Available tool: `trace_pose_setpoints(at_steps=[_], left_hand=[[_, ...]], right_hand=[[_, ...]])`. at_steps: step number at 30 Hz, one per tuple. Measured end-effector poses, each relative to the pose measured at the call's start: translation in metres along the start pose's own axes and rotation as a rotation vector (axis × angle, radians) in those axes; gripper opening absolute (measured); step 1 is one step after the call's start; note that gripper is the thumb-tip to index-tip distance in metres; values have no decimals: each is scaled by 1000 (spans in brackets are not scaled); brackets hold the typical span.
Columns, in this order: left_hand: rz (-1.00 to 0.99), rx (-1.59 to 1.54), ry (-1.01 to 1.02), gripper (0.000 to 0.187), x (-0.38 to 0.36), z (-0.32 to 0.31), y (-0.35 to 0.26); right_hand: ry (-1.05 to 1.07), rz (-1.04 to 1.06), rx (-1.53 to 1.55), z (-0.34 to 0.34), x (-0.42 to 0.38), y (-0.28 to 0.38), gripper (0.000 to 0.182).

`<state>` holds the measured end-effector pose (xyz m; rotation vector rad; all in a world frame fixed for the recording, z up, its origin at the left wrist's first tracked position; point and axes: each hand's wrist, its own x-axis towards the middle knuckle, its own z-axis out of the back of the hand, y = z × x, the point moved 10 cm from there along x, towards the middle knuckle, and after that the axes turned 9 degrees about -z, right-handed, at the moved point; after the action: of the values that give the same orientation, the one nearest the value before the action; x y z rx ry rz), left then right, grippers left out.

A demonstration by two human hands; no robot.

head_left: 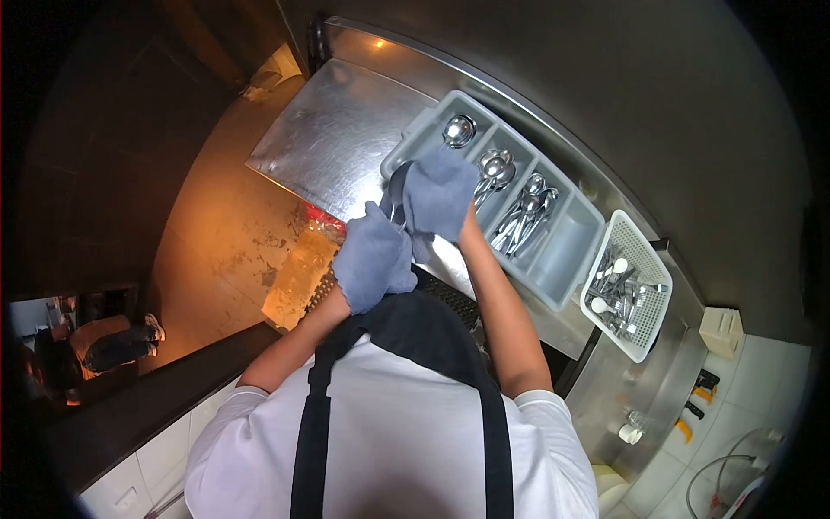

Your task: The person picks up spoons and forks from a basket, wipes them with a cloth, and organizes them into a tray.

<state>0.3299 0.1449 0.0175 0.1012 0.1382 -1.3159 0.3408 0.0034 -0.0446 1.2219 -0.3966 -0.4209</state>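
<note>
Blue-grey cloth (439,186) covers both of my hands, hiding most of the fingers. My left hand (373,259) is closed in the cloth in front of my apron. Just above and to the right, my right hand (445,208) grips more of it, over the near left corner of a grey cutlery tray (560,255). Between the hands shows part of a metal utensil (397,195) with a dark, curved, spoon-like end; the cloth hides the rest. In the tray, a round-bowled ladle (459,131) and several spoons (527,208) lie in separate compartments.
A white perforated basket (644,333) of mixed cutlery stands right of the tray. Steel counter (346,130) extends to the left, with a raised back edge behind. Orange-handled tools (683,431) lie at far right. Another person (112,344) is at far left.
</note>
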Motion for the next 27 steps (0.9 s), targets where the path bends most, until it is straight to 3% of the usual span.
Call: trace_pose_setpoints(at_steps=[4,6,8,9,10,13,14,16,17,19,20,21,25,27], left_hand=[[61,112,-2,16,1,11,5],[271,-97,-139,12,-3,7,27],[441,-396,-339,10,-12,-11,49],[507,-591,-470,10,-18,-26,62],[571,-787,-600,9,-25,-36,74],[794,-846,-351,10,-29,-65,87],[633,-693,-318,10,-20,-63,83],[319,-385,-250,11,-7,-70,67],[259,-308,-209,11,-5,-59,58],[138,-154,-128,11,0,-20,34],[131,-139,-118,11,2,-9,31],[124,-126,-109,12,5,0,27],[283,-203,-201,16,7,-15,44],[73,-297,-146,20,6,10,30]], right_hand=[[-310,176,-210,14,-7,-14,49],[-318,39,81,7,-15,-33,45],[-150,-413,816,-44,-38,-49,38],[-155,-534,943,-66,-47,-66,43],[-91,-473,934,-82,-62,-58,42],[79,-471,797,-93,-61,-64,39],[134,-498,731,-92,-52,-71,39],[-21,-663,679,-64,-36,-68,32],[-97,-742,651,-51,-28,-68,29],[-124,-722,994,-47,-5,-96,28],[-67,-740,1024,-41,0,-104,27],[-58,-606,1066,-33,11,-96,28],[-25,-707,1090,-40,-15,-74,32],[-6,-574,921,-37,-14,-47,27]])
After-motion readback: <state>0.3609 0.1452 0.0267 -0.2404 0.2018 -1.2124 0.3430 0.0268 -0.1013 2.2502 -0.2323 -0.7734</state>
